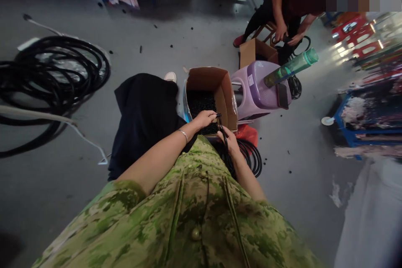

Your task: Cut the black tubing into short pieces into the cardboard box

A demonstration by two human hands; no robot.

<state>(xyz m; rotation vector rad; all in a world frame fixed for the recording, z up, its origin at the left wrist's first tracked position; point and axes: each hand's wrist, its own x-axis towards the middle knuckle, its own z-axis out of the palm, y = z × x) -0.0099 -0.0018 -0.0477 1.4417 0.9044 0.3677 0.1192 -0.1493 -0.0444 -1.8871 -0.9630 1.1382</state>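
Observation:
My left hand (205, 119) is closed, its fingertips pinching a small black piece (219, 115) at the end of a black hose (224, 130). The exact shape of that piece is too small to make out. My right hand (231, 141) is wrapped round the hose a little below its end. From there the hose runs down to a black coil (256, 157) beside my right forearm. Right in front of both hands, an open cardboard box (222, 86) holds a heap of small black pieces (201, 102).
A purple plastic stool (256, 88) bears a green bottle (293, 67) and a dark phone-like object (282, 95). Beyond it a seated person (281, 29) handles black hose over another box (248, 52). Large black coils (63, 71) lie left. A blue-framed rack (348, 130) stands right.

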